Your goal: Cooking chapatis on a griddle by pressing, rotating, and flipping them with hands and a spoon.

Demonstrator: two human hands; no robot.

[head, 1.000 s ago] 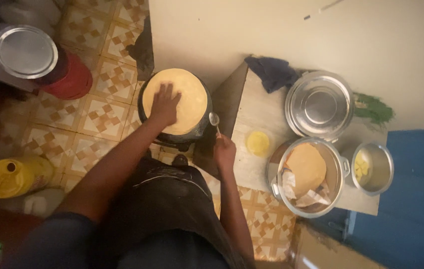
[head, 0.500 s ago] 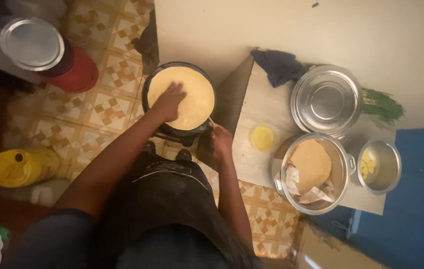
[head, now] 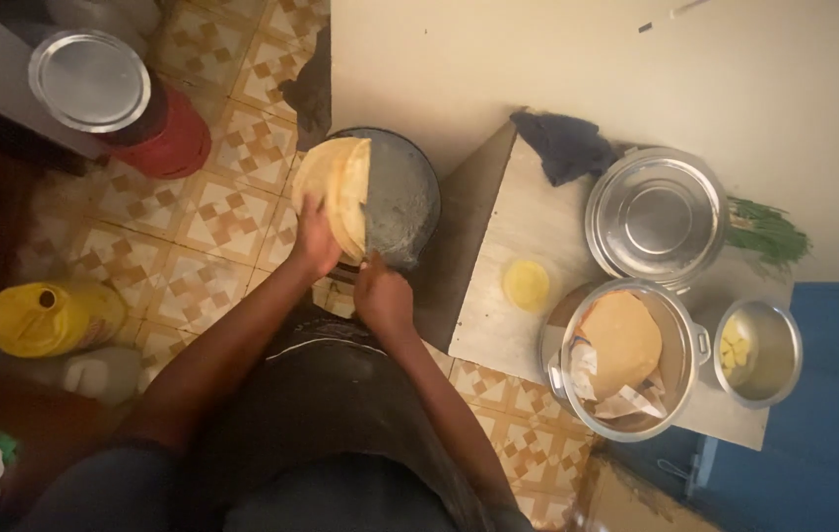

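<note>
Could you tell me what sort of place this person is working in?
Probably a small home kitchen or cooking corner. A round pan sits low above a patterned tiled floor, the left hand lifts a flatbread off it, and a pot of cooked flatbreads stands on a table.

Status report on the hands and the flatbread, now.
Left hand grips flatbread, lifted on edge over the round pan. Right hand at pan's near rim; grip unclear. Nothing in the way.
</note>
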